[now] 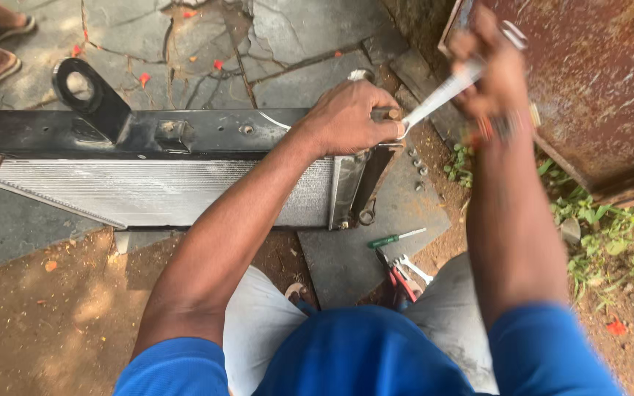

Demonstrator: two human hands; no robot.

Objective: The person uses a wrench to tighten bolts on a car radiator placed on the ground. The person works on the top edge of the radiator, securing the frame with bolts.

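We look down on a radiator (148, 192) standing on edge on the stone floor (310, 81). Loose bolts (417, 167) lie beside it, so some fasteners look already removed. Our left hand (350, 117) clenches its top corner; our right hand (489, 70), raised and blurred, grips a spanner (442, 94) set on a fastener there.

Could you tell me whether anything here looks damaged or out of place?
The stone paving is cracked, the metal door is badly rusted, and loose bolts lie scattered on the slab beside the radiator.
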